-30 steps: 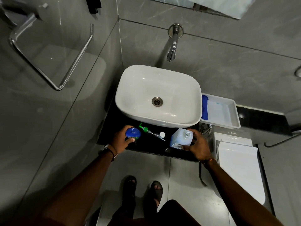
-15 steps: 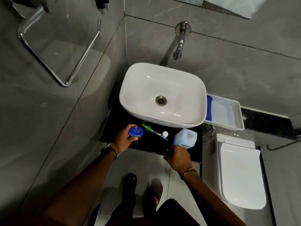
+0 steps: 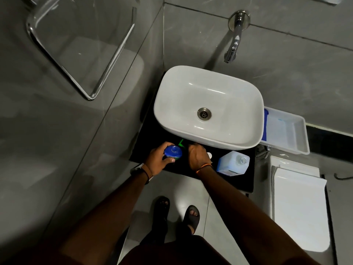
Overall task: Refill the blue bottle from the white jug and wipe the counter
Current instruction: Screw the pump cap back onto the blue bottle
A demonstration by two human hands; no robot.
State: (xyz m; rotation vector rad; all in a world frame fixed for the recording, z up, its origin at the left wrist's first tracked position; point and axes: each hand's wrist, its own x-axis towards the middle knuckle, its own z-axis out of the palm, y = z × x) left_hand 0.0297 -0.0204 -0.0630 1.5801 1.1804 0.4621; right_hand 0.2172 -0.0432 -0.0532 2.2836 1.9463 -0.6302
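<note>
The blue bottle (image 3: 173,152) stands open-topped on the black counter (image 3: 238,181) in front of the sink, and my left hand (image 3: 158,159) grips it from the left side. To its right, my right hand (image 3: 198,155) lies over the green pump (image 3: 180,143), fingers curled down on it. Only the pump's green head and a white tip (image 3: 209,155) stick out from under the hand. The white jug (image 3: 233,165) stands uncapped on the counter, right of my right hand and apart from it.
A white basin (image 3: 162,111) overhangs the back of the counter, with a wall tap (image 3: 234,44) above it. A white tray (image 3: 301,139) with a blue cloth (image 3: 265,123) sits to the right. A toilet (image 3: 299,207) stands below it. A towel rail (image 3: 80,54) is on the left wall.
My right hand let go of the white jug and moved left onto the green pump. My left hand kept its hold on the blue bottle.
</note>
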